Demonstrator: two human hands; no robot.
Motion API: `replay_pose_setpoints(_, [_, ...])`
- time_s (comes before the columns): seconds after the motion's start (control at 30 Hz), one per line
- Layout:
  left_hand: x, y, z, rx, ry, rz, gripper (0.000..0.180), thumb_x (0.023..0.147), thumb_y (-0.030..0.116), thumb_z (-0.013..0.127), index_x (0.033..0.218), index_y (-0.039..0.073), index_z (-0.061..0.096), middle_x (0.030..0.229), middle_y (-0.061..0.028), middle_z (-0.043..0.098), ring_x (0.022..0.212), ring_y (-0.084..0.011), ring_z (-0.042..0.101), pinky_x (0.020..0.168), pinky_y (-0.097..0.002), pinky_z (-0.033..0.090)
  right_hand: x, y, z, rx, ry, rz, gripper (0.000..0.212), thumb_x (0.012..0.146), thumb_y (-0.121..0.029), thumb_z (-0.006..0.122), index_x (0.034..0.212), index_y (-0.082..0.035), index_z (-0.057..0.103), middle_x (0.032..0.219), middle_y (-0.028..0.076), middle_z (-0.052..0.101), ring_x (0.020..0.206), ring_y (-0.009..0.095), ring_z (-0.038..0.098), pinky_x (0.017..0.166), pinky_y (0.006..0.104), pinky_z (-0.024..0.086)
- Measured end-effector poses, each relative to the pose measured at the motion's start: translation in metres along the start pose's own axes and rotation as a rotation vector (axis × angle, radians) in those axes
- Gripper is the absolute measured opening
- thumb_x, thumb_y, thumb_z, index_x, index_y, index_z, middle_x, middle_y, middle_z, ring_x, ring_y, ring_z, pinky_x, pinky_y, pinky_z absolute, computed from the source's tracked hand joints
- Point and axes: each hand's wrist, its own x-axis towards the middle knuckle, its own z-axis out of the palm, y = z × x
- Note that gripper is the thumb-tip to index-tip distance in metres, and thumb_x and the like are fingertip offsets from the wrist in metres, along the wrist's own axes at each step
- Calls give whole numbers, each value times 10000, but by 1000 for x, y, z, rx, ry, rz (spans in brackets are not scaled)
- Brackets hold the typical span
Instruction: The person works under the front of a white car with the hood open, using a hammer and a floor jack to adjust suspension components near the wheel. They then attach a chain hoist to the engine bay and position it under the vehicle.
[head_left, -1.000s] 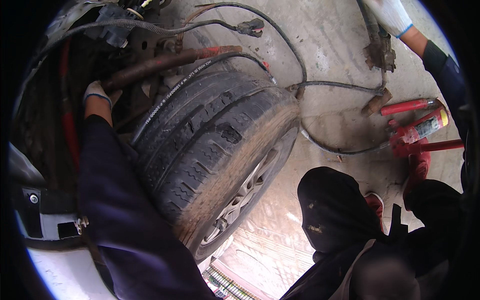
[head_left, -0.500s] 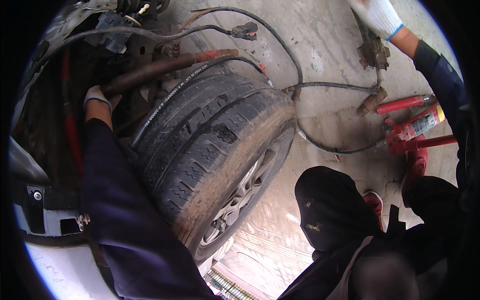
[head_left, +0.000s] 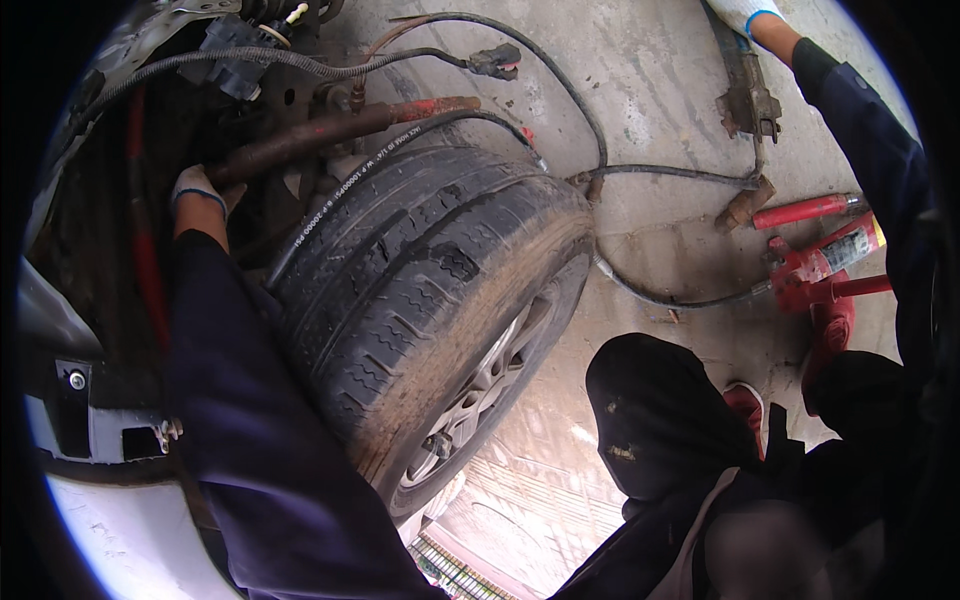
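My left hand [head_left: 203, 190], in a white glove, is closed around the lower left end of a rusty metal tube [head_left: 300, 143]. The tube slants up to the right, with worn red paint at its far end, above the tire. My right hand [head_left: 748, 12], also gloved, is partly cut off by the top edge and its fingers are hidden. It lies against the upper end of a long, dark rusty metal part with a bracket [head_left: 750, 100]. Between my arms, a large worn tire [head_left: 420, 250] stands turned and tilted, with a silver spoked wheel [head_left: 490, 385].
A black hose [head_left: 690, 172] loops over the concrete floor to a rusty fitting. On the right lie a red cylinder [head_left: 800, 211] and a red hand pump [head_left: 800, 275]. A loose cable with a connector [head_left: 490, 62] hangs above the tire. White bodywork [head_left: 130, 530] is at lower left.
My right hand has moved slightly up and left, farther out of view, uncovering more of the rusty bracketed part. My left hand stays on the tube's end.
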Motion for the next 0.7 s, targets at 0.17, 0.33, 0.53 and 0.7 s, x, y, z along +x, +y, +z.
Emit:
replay_pose_setpoints(0.17, [0,2,4,-40,57,-13,399,1032,252,524,1342,0,535,1347,-227,556,1182,-416,612,876,-565,629,-53,-31,-17,234,44,-224,364,1012,-330,582,1199,-22,633,1006,142,670,994,253,620,915,390,504])
replay_pose_setpoints(0.33, [-24,3,12,-84,122,21,399,1030,251,551,1339,-1,538,1351,-228,549,1178,-430,611,893,-572,627,-31,-19,-17,421,65,-60,330,1003,-283,597,1177,-5,633,1001,85,629,988,195,568,914,350,490])
replay_pose_setpoints(0.53, [-26,6,7,-58,66,13,390,1028,240,548,1321,-17,540,1346,-230,547,1178,-435,608,901,-579,623,13,14,-3,45,-125,36,369,1004,-387,523,1136,-88,693,1059,189,700,1026,313,646,938,435,496])
replay_pose_setpoints(0.7, [-20,5,8,-86,85,14,383,1025,244,541,1309,-13,546,1342,-229,547,1180,-428,603,889,-566,627,-18,-20,-7,12,-35,38,443,1012,-427,555,1203,-39,650,1063,215,694,1038,319,646,943,419,501])
